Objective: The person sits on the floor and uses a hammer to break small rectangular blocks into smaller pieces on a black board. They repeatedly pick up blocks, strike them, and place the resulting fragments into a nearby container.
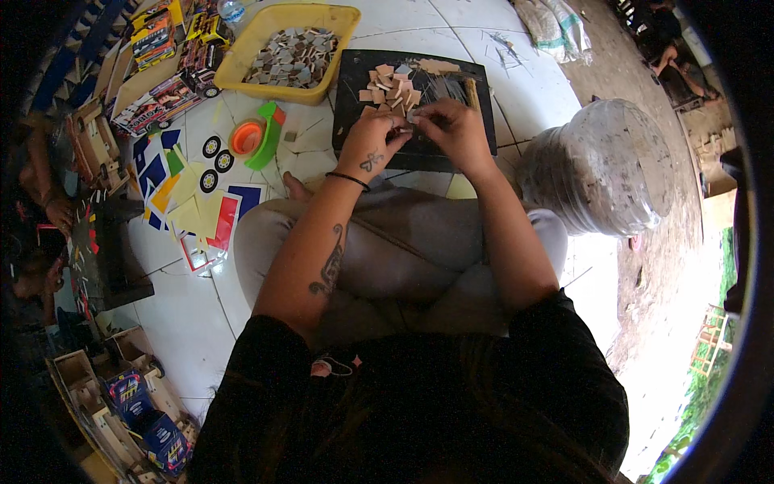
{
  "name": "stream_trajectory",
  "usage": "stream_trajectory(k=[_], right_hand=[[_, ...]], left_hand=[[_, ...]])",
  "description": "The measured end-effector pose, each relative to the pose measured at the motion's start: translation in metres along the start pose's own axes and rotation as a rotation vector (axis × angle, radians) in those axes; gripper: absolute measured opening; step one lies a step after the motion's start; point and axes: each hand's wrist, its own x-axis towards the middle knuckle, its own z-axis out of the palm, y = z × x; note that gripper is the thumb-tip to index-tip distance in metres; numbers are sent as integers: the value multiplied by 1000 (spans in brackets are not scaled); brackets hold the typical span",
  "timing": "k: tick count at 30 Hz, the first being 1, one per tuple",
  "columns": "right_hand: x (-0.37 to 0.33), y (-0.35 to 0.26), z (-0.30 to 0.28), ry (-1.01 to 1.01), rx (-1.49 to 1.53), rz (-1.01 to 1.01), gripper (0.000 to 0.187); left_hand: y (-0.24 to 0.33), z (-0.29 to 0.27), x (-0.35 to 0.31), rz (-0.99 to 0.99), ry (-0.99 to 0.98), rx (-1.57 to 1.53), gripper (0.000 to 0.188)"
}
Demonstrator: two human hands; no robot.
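Over a low black board (348, 121), my left hand (372, 139) and my right hand (454, 133) meet with fingers pinched together. Between the fingertips is a small greyish flat piece (412, 116); its exact kind is too small to make out. Just beyond my left hand lies a pile of small tan square pieces (389, 87). Farther right on the board sits a bunch of thin grey strips (446, 87), beside a wooden stick (472, 94). Both hands seem to touch the small piece.
A yellow tub (348, 32) of small square pieces stands far left. Nearer are an orange tape roll in a green holder (275, 133), three toy wheels (211, 147) and coloured sheets (187, 211). Toy trucks (161, 101) line the left; a plastic-wrapped bundle (601, 165) stands right. Other people sit at both edges.
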Motion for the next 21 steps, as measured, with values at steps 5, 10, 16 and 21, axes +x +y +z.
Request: stream_trajectory(k=[5, 10, 16, 21], right_hand=[[0, 2, 7, -22, -11, -127, 11], [0, 7, 8, -55, -66, -208, 11], [-1, 8, 9, -79, -96, -282, 13], [-4, 7, 10, -77, -108, -266, 13]], left_hand=[[-4, 1, -1, -13, 3, 37, 14], [-5, 2, 1, -27, -3, -11, 14], [-6, 0, 1, -59, -13, -31, 14], [-8, 3, 2, -105, -42, -5, 15]])
